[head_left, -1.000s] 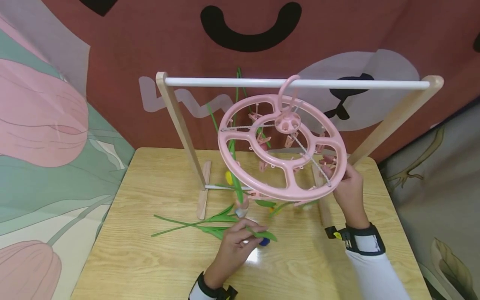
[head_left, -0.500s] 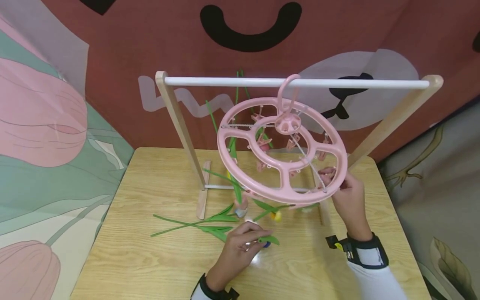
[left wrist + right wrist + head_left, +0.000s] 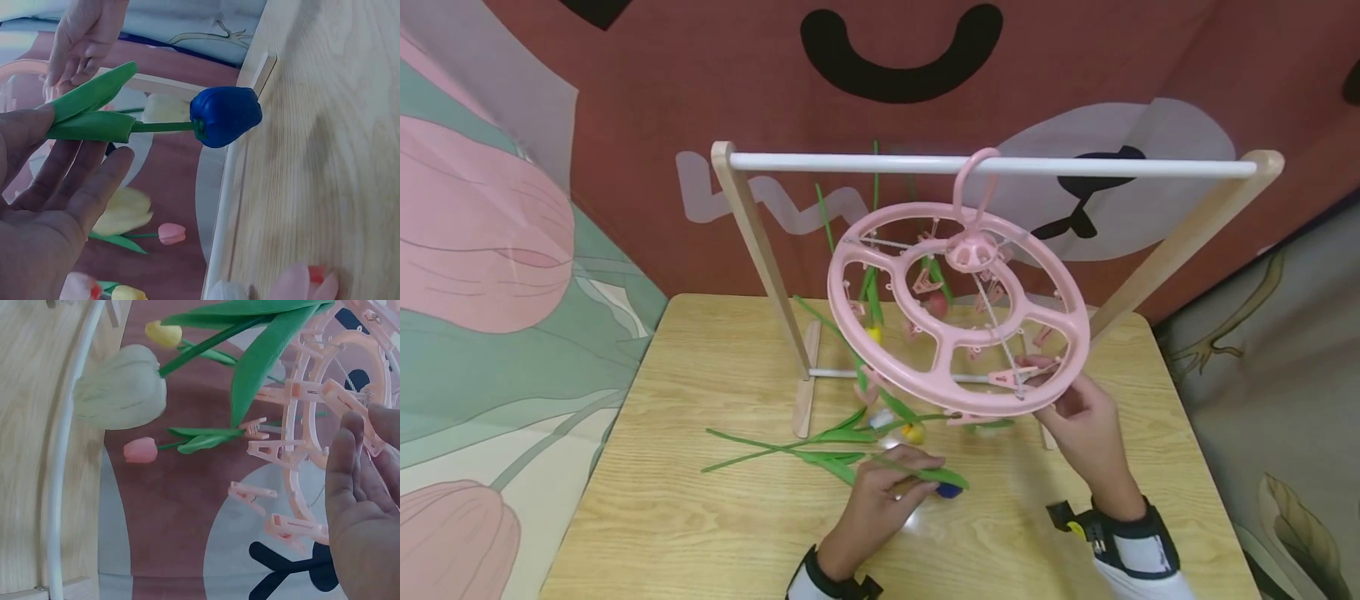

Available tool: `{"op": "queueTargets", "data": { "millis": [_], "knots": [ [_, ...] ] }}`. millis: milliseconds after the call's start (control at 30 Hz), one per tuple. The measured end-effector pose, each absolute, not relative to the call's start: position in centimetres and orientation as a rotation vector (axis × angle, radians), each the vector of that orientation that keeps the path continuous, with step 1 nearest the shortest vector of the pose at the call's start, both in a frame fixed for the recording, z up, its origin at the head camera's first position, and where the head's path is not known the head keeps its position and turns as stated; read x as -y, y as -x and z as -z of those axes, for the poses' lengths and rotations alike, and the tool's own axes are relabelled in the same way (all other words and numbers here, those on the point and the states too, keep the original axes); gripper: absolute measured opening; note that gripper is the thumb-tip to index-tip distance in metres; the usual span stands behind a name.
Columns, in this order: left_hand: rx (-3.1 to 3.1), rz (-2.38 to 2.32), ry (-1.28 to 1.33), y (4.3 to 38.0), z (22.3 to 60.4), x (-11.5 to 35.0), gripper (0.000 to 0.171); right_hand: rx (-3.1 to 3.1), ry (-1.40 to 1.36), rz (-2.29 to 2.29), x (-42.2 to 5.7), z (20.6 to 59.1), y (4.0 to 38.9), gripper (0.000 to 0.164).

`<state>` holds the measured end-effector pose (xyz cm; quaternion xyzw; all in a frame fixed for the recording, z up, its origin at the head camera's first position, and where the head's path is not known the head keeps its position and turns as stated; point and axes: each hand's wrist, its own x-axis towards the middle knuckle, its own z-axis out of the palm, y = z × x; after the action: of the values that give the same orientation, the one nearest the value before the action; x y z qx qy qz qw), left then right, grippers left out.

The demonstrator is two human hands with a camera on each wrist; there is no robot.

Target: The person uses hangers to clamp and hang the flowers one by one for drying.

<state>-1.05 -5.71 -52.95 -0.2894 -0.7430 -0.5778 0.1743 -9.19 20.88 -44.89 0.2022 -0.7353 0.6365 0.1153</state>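
My left hand (image 3: 880, 508) pinches a blue artificial tulip (image 3: 225, 117) by its green leaves (image 3: 94, 122), low over the table. The stem runs along the fingers, and the bloom points away from the hand. A round pink clip hanger (image 3: 967, 337) hangs tilted by its hook. At its right rim, my right hand (image 3: 1078, 421) pinches a pink clothespin (image 3: 1011, 377) between thumb and fingers. Other clips hold tulips: a white tulip (image 3: 122, 390), a yellow tulip (image 3: 164, 334) and a pink tulip (image 3: 140, 450) hang heads down in the right wrist view.
A white rail (image 3: 850, 163) on wooden posts (image 3: 760, 250) bears the hanger. Loose green-stemmed tulips (image 3: 775, 450) lie on the wooden table (image 3: 647, 500), left of the left hand. A printed cloth (image 3: 647, 83) hangs behind the rack.
The hanger has turned, its hanging tulips shifting, and its near rim swung left. My right hand has moved slightly left with the rim. My left hand has shifted slightly right with the blue tulip.
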Motion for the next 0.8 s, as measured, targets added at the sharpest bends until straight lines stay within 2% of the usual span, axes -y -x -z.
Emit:
{"op": "queueTargets", "data": {
  "millis": [467,633,800],
  "knots": [
    [2.053,1.967,0.606,1.9,53.3,3.3,0.017,2.067,-0.703,-1.668,-19.1,44.4,7.7,0.048],
    [2.016,2.040,0.532,2.7,53.2,2.5,0.018,2.081,-0.725,-1.592,-18.5,44.6,7.4,0.052],
    [1.969,2.052,0.497,3.5,53.3,1.8,0.018,2.091,-0.744,-1.533,-17.7,44.3,7.1,0.043]
  ]
}}
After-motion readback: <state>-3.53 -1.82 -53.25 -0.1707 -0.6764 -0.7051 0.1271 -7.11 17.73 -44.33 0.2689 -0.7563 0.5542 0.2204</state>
